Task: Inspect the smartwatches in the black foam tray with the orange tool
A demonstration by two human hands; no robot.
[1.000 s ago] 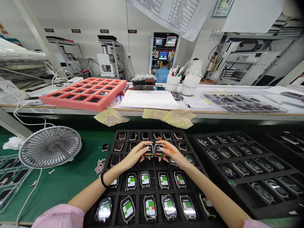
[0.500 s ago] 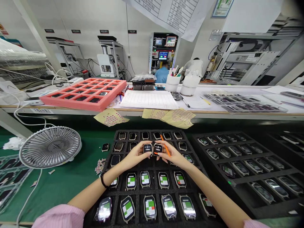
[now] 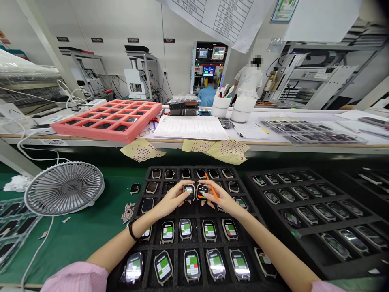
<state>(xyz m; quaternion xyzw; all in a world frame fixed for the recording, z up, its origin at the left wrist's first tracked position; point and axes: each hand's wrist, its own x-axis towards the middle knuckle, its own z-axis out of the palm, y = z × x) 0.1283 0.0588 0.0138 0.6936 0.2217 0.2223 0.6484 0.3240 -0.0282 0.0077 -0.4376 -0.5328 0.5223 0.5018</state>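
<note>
My left hand (image 3: 178, 195) is closed around a smartwatch body (image 3: 189, 190) without a strap, the thumb on its lit screen, which shows white and green. Close beside it, my right hand (image 3: 217, 196) grips a second smartwatch (image 3: 201, 189), with the thumb at its lower screen, where orange and green show. An orange pen-like stick (image 3: 212, 186) also rests in the right hand, slanting up between the fingers. Both watches are held above a black foam tray (image 3: 176, 246) with smartwatches in its compartments. Many in the two near rows show green, white and red screens.
More dark trays of watches (image 3: 306, 190) stand to the right. A round grey fan (image 3: 64, 188) and a lone small watch (image 3: 135, 188) sit on the green mat at left. On the shelf ahead are a pink foam tray (image 3: 106, 117), papers (image 3: 191, 127) and pen cups (image 3: 221, 106).
The left watch's screen has changed from dark with text to white and green; the left thumb shifted slightly up. Green now shows low on the right watch. A person in the background has straightened up.
</note>
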